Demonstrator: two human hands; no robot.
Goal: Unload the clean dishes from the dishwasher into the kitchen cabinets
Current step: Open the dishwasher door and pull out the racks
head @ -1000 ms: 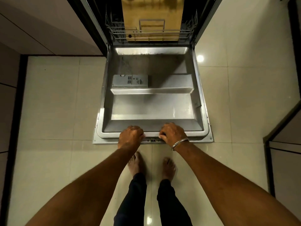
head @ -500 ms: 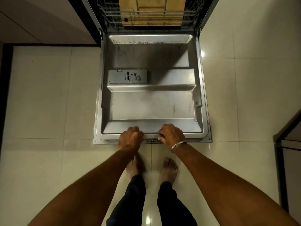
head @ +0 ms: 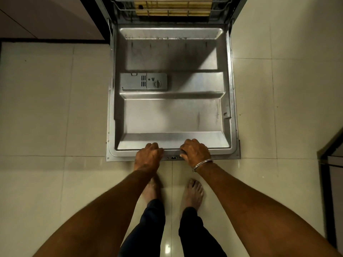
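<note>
The room is looking dim and a bit yellow. Light is coming from above — a small bright spot is shining on the floor tile [head: 167,249] between the legs. A dark shadow is lying across the steel door [head: 172,60] at its far part. The corners are fading dark, and straight lines are bending near the edges. The picture is looking sharp, not blurry.

Pale tiled floor [head: 46,108] filling most of the frame, crossed by thin grout lines, glossy at bottom centre. Two bare feet [head: 193,193] planted on it at lower centre, side by side. Open dishwasher door [head: 170,115] lying flat above it at centre. Dark baseboard [head: 52,40] along the upper left.
</note>
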